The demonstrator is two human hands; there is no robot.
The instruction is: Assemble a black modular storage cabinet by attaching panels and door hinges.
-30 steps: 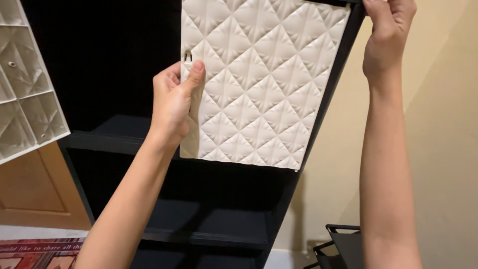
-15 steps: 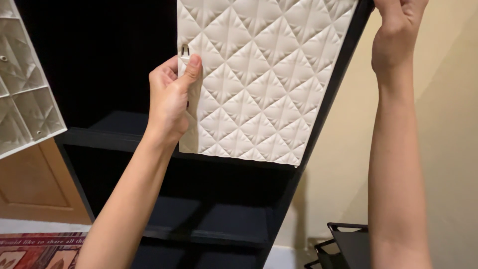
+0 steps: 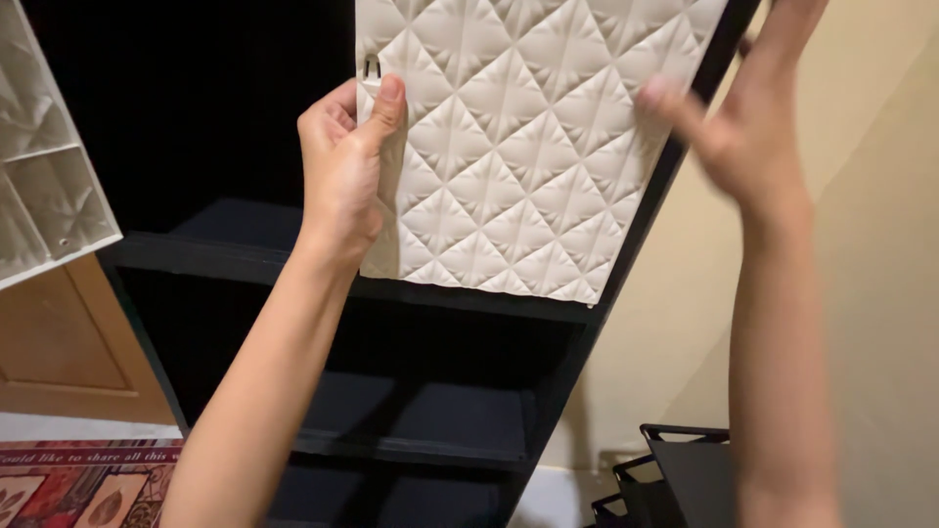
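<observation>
A: What are the hands doing, starting from the nearest?

B: The left hand (image 3: 342,171) is closed on the left edge of the white plastic panel with a raised diamond pattern (image 3: 518,147). The thumb lies on the front face and the other fingers curl behind the edge, just under a small slot. The right hand (image 3: 753,127) is blurred. Its fingers look spread and loose, and it is near the right edge of the panel, but I cannot tell if it touches it.

A: Where is the panel?

B: It is held up in front of the tall black open shelf unit (image 3: 430,391), over the upper compartment. Its right side lies along the black side post of the unit.

A: How will it handle, in your opinion?

B: I judge it is light and quite stiff, because one hand seems enough to carry it by the edge. The relief gives some grip, but thin plastic can bend or crack at the corners. The plain side edges seem the best place to hold it.

A: And farther away?

B: A second white patterned panel (image 3: 44,186) is at the left, a patterned red rug (image 3: 78,484) lies on the floor, a black wire rack (image 3: 675,469) stands at the lower right, and a beige wall (image 3: 880,244) is behind.
</observation>
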